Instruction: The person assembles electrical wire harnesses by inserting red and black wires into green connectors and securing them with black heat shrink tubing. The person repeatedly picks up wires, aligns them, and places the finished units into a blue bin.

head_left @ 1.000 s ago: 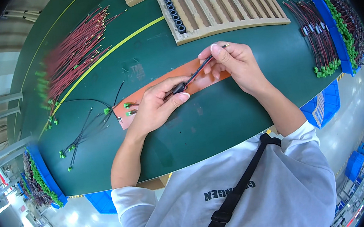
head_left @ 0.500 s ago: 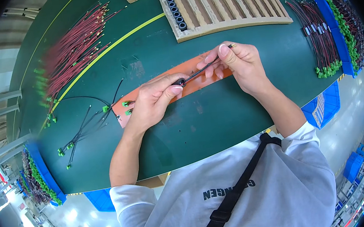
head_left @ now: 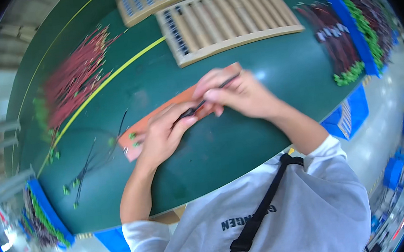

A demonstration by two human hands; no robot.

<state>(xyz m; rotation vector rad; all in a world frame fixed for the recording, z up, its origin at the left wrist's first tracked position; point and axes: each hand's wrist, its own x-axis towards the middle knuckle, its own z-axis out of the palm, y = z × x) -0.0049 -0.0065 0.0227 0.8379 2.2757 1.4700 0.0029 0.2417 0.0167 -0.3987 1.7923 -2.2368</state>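
Observation:
Between my two hands runs a thin black cable (head_left: 230,81), its free end sticking out past the right hand. My left hand (head_left: 163,132) is closed in a pinch on a small black ring-shaped core (head_left: 188,112) around the cable. My right hand (head_left: 240,97) is closed on the cable a short way from the core, blurred by motion. Below both hands lies a long orange strip (head_left: 180,100) set aslant on the table. Green connectors (head_left: 133,135) show beside my left hand, over the strip's left end.
Several loose black cables (head_left: 87,161) lie at left on the green table (head_left: 224,158). Red cables (head_left: 77,72) are heaped farther back. A slotted tray (head_left: 240,47) with black cores in its left column stands ahead, another tray (head_left: 128,14) behind it. Cable bundles (head_left: 332,40) and a blue bin (head_left: 355,28) are at right.
My right hand has slid from the cable's end down toward the left hand, narrowing the gap between them. The left hand keeps its pinch. The whole view has shifted slightly.

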